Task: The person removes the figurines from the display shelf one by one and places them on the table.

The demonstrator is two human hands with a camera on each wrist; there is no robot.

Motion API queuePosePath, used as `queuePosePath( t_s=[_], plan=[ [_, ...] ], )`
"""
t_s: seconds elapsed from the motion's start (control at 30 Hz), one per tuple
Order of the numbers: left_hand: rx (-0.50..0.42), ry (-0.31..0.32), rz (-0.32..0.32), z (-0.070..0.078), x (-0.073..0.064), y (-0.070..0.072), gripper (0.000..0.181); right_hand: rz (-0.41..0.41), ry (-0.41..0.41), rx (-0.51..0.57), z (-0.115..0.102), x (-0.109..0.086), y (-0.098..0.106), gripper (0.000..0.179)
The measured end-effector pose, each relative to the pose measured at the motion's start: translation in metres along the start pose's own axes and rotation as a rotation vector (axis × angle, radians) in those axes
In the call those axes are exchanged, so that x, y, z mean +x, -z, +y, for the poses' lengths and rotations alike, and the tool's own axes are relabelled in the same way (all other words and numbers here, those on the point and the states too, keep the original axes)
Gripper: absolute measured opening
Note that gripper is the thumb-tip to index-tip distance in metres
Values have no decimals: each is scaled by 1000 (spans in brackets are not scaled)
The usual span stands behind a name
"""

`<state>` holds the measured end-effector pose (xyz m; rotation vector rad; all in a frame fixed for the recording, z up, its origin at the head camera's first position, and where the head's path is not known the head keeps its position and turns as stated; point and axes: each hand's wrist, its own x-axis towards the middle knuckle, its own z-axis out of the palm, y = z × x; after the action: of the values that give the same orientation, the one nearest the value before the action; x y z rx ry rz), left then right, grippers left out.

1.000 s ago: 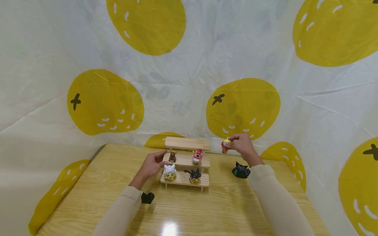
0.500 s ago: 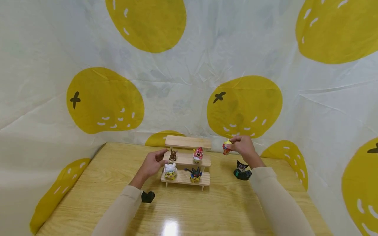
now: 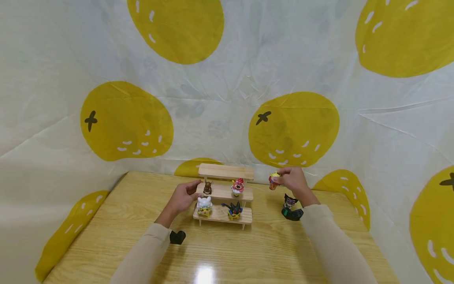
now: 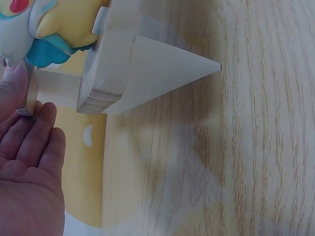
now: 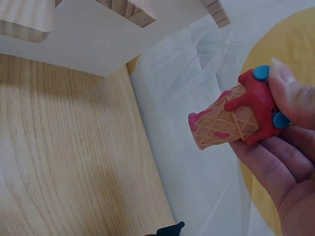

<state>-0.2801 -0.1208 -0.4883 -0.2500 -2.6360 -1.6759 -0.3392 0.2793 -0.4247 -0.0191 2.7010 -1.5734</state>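
Observation:
My right hand [image 3: 295, 181] pinches an ice-cream-cone figurine [image 5: 229, 118] with a waffle cone, red drips and a yellow top, held up to the right of a three-tier wooden display stand [image 3: 227, 171]. My left hand [image 3: 181, 198] grips the left end of the middle tier, thumb above and fingers below in the left wrist view. On that tier sit a small brown figurine [image 3: 207, 188] and a pink figurine with a red top [image 3: 237, 187]. The bottom tier bears a white-and-yellow figurine [image 3: 204, 206] and a black-eared figurine [image 3: 235, 211]. Nothing stands on the top tier.
A dark figurine [image 3: 290, 201] with a black-and-green base [image 3: 292, 214] stands on the wooden table [image 3: 227, 252], below my right hand. Near my left sleeve lies a black heart-shaped piece [image 3: 177, 237]. A white cloth [image 3: 213, 130] with yellow fruit prints hangs behind the table.
My right hand has moved slightly right and down with the ice-cream-cone figurine. My left hand keeps its grip on the stand, and the head view has shifted a little.

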Motion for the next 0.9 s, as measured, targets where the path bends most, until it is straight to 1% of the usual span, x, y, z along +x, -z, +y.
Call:
queuePosePath(
  t_s=[0.3, 0.6, 0.9],
  plan=[
    [-15, 7, -5, -1, -1, 0, 57, 11, 3, 23, 6, 0, -1, 36],
    [-7, 4, -4, -2, 1, 0, 58, 17, 17, 1, 12, -1, -2, 34],
    [-3, -3, 0, 0, 1, 1, 58, 23, -2, 7, 18, -1, -5, 35]
  ],
)
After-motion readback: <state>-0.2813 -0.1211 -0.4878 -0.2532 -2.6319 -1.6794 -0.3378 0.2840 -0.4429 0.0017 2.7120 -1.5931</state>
